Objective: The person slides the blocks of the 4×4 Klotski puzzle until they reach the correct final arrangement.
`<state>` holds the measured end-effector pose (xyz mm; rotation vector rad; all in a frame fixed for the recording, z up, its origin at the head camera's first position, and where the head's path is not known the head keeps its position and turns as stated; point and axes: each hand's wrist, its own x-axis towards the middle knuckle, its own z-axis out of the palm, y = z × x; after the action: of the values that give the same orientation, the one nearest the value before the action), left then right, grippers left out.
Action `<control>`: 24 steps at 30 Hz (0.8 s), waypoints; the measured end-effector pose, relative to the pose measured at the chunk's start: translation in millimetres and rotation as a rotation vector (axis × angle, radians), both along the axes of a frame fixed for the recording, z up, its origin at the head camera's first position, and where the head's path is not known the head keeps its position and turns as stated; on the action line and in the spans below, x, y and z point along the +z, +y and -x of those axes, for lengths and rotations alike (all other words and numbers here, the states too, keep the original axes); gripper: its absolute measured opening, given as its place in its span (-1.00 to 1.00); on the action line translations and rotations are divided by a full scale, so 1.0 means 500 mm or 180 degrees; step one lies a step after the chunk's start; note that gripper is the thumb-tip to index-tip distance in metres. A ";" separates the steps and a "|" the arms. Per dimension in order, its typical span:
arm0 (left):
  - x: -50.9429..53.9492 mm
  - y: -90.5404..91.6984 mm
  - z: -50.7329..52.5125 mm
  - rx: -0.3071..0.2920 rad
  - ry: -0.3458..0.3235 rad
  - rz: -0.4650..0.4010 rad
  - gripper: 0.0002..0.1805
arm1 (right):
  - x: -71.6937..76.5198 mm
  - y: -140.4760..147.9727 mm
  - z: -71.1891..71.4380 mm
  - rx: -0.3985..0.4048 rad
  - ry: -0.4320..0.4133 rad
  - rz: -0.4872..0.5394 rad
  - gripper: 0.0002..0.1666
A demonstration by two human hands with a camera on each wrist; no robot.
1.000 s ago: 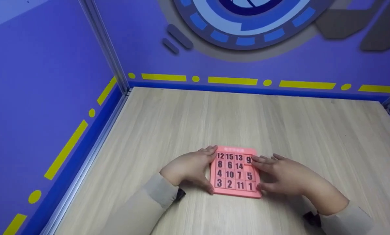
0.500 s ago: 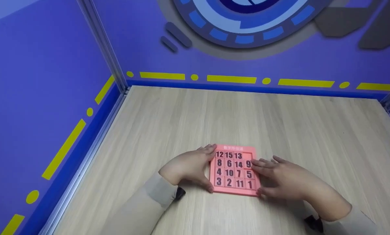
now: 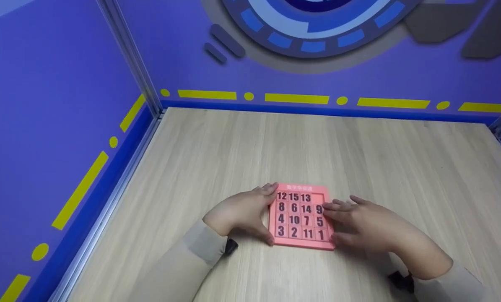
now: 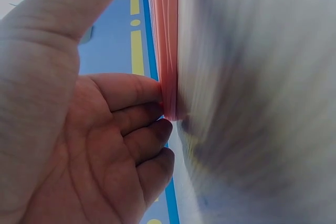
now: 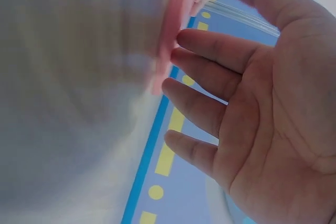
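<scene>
A pink number sliding puzzle (image 3: 305, 243) lies flat on the wooden table. Its black-numbered tiles fill the frame apart from one gap at the top right corner. My left hand (image 3: 244, 212) holds the puzzle's left side, fingers at the upper corner and thumb at the lower one. On the other side, my right hand (image 3: 372, 224) rests fingertips on the right edge beside the 9 tile (image 3: 319, 209), thumb near the lower right corner. In the left wrist view, fingertips touch the puzzle's side (image 4: 167, 45). Straight, spread fingers (image 5: 210, 72) of the right hand meet the edge in the right wrist view.
The pale wooden table (image 3: 233, 142) ends at a purple-blue back wall (image 3: 183, 54) with yellow dashes. A similar panel (image 3: 57, 105) stands along the left, joined by a metal post (image 3: 131, 54). Long sleeves cover both forearms.
The 9 tile has slid down from the top right corner into the row below, so the gap is now at that corner. My left hand keeps its place on the puzzle.
</scene>
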<state>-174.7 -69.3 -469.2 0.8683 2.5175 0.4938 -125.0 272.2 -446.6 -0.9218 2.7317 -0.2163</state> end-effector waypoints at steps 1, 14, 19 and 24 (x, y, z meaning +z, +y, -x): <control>0.000 0.000 0.001 -0.0002 -0.0001 -0.0005 0.46 | 0.003 -0.001 0.003 -0.0017 -0.0019 0.0001 -0.22; 0.002 -0.006 0.002 -0.0073 0.0011 0.0005 0.49 | 0.007 -0.046 0.056 0.0026 -0.0211 0.0257 -0.15; 0.000 -0.008 0.002 -0.0071 -0.0010 0.0007 0.49 | -0.017 -0.046 0.062 0.0175 -0.0356 0.0380 -0.11; -0.001 -0.008 0.002 -0.0047 -0.0043 -0.0027 0.47 | -0.031 -0.041 0.068 0.0110 -0.0499 0.0374 -0.04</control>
<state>-176.0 -73.5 -469.5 0.8830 2.4968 0.5043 -158.9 251.7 -462.0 -0.9394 2.5800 -0.4279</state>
